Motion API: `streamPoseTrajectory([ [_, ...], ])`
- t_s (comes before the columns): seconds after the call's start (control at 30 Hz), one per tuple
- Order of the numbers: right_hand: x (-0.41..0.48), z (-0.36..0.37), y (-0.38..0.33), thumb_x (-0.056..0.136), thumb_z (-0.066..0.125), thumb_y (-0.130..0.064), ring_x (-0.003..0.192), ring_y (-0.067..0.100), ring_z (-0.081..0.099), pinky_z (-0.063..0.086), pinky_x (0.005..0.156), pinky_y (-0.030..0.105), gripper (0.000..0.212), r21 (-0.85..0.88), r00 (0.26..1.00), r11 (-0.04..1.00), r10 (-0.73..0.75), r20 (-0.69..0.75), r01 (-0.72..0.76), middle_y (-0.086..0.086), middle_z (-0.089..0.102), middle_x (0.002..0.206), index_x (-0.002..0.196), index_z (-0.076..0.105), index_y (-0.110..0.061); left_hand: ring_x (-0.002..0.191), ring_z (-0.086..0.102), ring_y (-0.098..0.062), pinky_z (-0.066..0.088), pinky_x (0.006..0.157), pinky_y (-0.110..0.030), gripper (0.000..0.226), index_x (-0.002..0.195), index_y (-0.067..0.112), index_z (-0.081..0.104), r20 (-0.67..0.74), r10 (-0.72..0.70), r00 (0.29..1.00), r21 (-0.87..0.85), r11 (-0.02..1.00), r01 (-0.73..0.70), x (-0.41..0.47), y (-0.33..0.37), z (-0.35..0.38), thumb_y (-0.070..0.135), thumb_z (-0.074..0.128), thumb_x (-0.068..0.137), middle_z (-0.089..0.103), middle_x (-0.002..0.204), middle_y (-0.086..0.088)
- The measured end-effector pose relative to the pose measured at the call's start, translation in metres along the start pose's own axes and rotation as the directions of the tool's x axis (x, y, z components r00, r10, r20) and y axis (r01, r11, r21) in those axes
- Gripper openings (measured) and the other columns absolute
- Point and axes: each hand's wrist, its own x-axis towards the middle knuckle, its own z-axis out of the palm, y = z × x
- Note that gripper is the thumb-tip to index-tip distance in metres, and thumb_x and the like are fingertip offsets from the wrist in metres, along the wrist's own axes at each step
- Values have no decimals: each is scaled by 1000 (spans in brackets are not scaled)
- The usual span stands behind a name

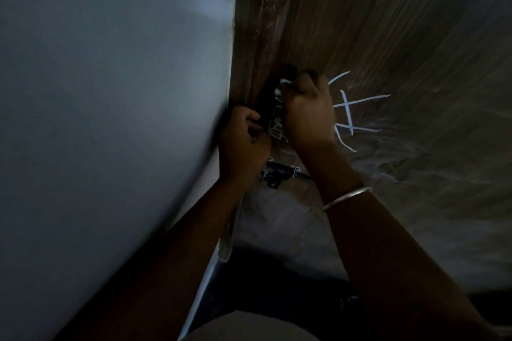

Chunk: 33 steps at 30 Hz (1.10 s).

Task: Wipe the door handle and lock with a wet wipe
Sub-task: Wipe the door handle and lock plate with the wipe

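The scene is dim. My right hand (306,111) is closed around a white wet wipe (280,87) and presses it against the dark door handle (273,116) on the brown wooden door (360,22). Only a small crumpled bit of the wipe shows above my fingers. My left hand (243,141) grips the lower part of the handle from the left, next to the door's edge. Below both hands a dark metal lock or latch (278,171) is fixed to the door, partly hidden by my wrists.
A pale grey wall (110,91) fills the left half of the view. The door is covered in a wrinkled clear plastic film with white tape strips (352,111) right of the handle. A metal bangle (346,198) sits on my right wrist. The floor below is dark.
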Motion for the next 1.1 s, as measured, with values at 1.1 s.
streamPoseTrajectory([
  [1.1,-34,0,23,82,62,-21,84,33,61,50,65,30,17,144,962,962,248,-112,-231,4,74,87,94,74,-21,120,44,-4,40,97,-13,60,134,12,41,313,-60,948,-360,916,177,-3,8,2,-8,56,79,49,132,2],
])
